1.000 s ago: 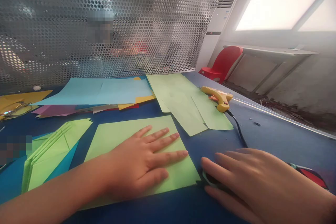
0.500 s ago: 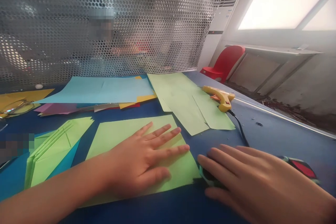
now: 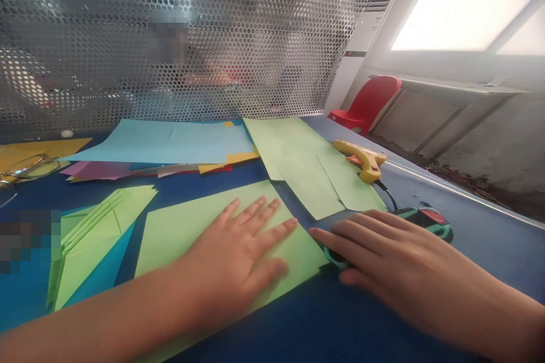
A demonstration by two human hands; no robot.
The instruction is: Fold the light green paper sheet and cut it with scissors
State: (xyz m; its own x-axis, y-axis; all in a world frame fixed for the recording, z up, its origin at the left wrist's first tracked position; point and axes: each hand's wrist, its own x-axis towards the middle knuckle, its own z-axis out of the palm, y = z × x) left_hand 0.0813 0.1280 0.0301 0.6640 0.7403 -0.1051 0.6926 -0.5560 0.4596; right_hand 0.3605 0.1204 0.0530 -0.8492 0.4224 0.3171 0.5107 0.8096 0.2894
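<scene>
Far left: scissors (image 3: 25,165) lay on yellow paper (image 3: 55,146), untouched. Next to them a folded green piece (image 3: 91,238) sat over a teal sheet (image 3: 100,272), well apart from either hand

Left hand (image 3: 238,252) lay flat and fully open, fingers spread, palm down on the green sheet (image 3: 183,227). Gripped nothing, just pinned it to the blue table (image 3: 468,227). Versus a second ago the sheet had rotated a bit, its right corner swung toward the right hand, and the left hand sat slightly lower on it

Behind: light blue sheet (image 3: 170,142) over a mixed colour stack, then pale green strips (image 3: 306,164) running back to the mesh screen (image 3: 191,39). A person was blurred behind the mesh, not involved

Right hand (image 3: 374,255) lay palm down over a green-and-black tool with a red end (image 3: 426,220), fingers extended and loosely curved over it, fingertips just beside the sheet's right corner. Couldn't tell if it was actually clamped or only resting on top. The tool had come in from the far right edge toward the sheet, red end now showing past the knuckles. Judgement: tool was being brought to the pinned sheet's edge

Yellow glue gun (image 3: 361,159) lay beyond, cord trailing toward the hand, unchanged
</scene>
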